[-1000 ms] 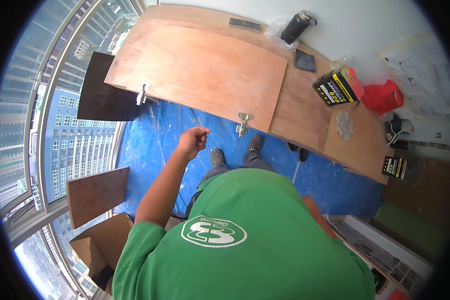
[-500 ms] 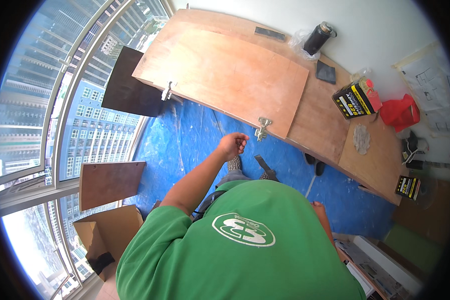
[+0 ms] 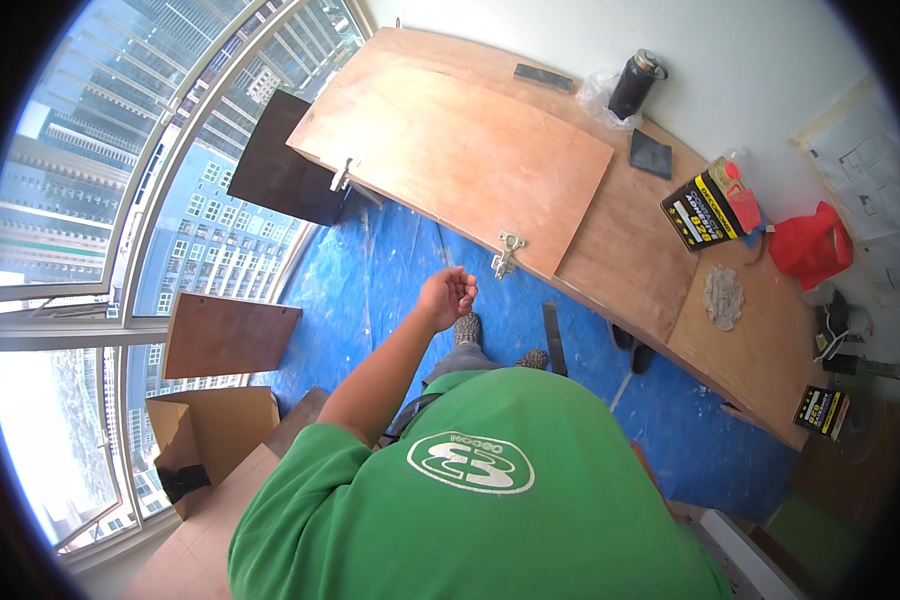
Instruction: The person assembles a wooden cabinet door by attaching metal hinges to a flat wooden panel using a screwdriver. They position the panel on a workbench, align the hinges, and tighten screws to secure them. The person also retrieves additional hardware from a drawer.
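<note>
My left hand (image 3: 450,297) hangs in the air over the blue floor sheet, short of the table's near edge. Its fingers are loosely curled, and I see nothing in them. Closest to it is a metal cabinet hinge (image 3: 507,254) on the near edge of a plywood panel (image 3: 460,140). A second hinge (image 3: 341,175) sits farther left along that edge. The panel lies flat on a larger wooden tabletop (image 3: 630,240). My right hand is hidden behind my green shirt; only a sliver of that forearm shows.
Toward the right, the tabletop bears an adhesive can (image 3: 703,212), a grey rag (image 3: 723,297), a red bag (image 3: 812,246) and a black bottle (image 3: 635,85). A dark strip (image 3: 554,338) lies on the blue sheet (image 3: 370,270). Left are a brown board (image 3: 228,337), cardboard box (image 3: 225,425) and windows.
My view has shifted and my body has turned slightly. My left hand stays curled beside the hinge. My right hand, partly visible before at my right side, has gone out of sight.
</note>
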A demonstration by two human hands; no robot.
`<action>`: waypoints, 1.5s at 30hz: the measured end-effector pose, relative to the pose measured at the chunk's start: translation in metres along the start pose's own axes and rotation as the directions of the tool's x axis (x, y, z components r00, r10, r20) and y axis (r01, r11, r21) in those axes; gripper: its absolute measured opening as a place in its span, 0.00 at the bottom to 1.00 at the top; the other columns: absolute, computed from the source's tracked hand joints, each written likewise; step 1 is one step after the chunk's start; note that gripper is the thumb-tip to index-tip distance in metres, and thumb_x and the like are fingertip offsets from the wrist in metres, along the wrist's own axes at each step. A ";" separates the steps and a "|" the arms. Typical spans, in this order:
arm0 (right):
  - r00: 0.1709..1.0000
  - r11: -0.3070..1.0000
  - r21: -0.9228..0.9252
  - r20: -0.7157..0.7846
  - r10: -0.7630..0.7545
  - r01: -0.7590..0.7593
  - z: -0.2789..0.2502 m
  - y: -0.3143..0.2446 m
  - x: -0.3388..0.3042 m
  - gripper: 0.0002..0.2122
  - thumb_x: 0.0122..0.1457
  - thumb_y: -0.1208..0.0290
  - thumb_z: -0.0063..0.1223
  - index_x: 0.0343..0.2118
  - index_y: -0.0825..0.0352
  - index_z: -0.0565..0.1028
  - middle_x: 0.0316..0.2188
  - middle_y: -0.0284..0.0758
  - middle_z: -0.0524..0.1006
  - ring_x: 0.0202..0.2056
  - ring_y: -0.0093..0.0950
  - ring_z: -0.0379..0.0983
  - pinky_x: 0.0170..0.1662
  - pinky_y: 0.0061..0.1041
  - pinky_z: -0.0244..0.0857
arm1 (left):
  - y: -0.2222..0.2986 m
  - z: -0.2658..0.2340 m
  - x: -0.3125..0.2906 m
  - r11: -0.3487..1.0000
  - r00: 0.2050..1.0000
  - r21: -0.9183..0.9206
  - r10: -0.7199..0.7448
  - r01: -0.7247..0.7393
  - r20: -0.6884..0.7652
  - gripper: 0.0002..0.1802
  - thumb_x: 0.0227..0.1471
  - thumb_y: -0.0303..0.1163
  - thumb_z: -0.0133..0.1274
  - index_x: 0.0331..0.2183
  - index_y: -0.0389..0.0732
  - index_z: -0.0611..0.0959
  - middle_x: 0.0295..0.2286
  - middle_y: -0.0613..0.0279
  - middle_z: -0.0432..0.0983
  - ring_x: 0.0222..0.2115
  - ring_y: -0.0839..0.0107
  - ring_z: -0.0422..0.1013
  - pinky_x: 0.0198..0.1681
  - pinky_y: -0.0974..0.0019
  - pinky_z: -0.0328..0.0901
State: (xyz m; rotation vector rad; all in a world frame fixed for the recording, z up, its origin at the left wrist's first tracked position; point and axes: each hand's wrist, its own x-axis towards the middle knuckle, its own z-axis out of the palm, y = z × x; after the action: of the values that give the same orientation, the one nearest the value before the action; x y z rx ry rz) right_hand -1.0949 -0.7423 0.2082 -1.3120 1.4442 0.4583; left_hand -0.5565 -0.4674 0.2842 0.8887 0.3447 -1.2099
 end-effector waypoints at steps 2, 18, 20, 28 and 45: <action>1.000 0.998 -0.055 -0.013 -0.017 0.016 -0.011 -0.007 0.013 0.03 0.50 0.76 0.58 0.26 0.68 0.75 0.18 0.34 0.74 0.17 0.26 0.70 0.20 0.28 0.63 | -0.002 0.013 -0.014 0.996 0.999 -0.084 0.041 -0.041 0.007 0.26 0.63 0.46 0.38 0.39 0.32 0.79 0.36 0.46 0.80 0.31 0.61 0.75 0.36 0.61 0.72; 0.996 0.996 0.015 -0.003 -0.093 0.093 -0.021 -0.051 0.036 0.03 0.50 0.79 0.58 0.26 0.67 0.74 0.18 0.34 0.74 0.17 0.25 0.70 0.20 0.27 0.63 | -0.007 0.075 -0.022 0.966 0.984 -0.234 0.143 -0.114 0.109 0.41 0.65 0.54 0.32 0.55 0.21 0.67 0.54 0.32 0.67 0.56 0.45 0.67 0.60 0.48 0.64; 0.999 0.999 -0.004 -0.031 -0.041 0.041 -0.027 -0.034 0.027 0.03 0.51 0.79 0.57 0.25 0.68 0.74 0.18 0.34 0.75 0.16 0.26 0.69 0.19 0.28 0.63 | -0.009 0.077 -0.017 0.968 0.985 -0.228 0.133 -0.106 0.106 0.41 0.65 0.54 0.32 0.56 0.21 0.66 0.55 0.32 0.67 0.56 0.46 0.67 0.60 0.48 0.64; 0.996 1.000 0.023 -0.089 0.007 -0.005 -0.043 -0.006 -0.034 0.02 0.51 0.79 0.55 0.25 0.69 0.74 0.17 0.35 0.73 0.17 0.28 0.70 0.20 0.30 0.63 | -0.035 0.045 0.041 0.981 0.984 -0.073 0.176 -0.178 -0.039 0.24 0.62 0.37 0.43 0.51 0.28 0.73 0.41 0.48 0.76 0.41 0.62 0.74 0.44 0.60 0.71; 0.989 1.000 -0.010 -0.143 -0.028 0.026 -0.060 -0.014 -0.074 0.02 0.52 0.78 0.56 0.26 0.65 0.74 0.19 0.32 0.73 0.20 0.25 0.70 0.23 0.28 0.62 | -0.055 0.012 0.158 0.142 0.768 0.988 0.626 0.055 -0.133 0.19 0.46 0.48 0.61 0.31 0.41 0.88 0.31 0.48 0.83 0.36 0.55 0.79 0.43 0.56 0.71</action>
State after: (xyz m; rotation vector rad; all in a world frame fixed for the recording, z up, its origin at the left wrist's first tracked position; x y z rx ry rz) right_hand -1.1227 -0.7618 0.2982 -1.3926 1.5419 0.3583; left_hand -0.5536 -0.5849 0.1649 2.3905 -0.3041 -0.5957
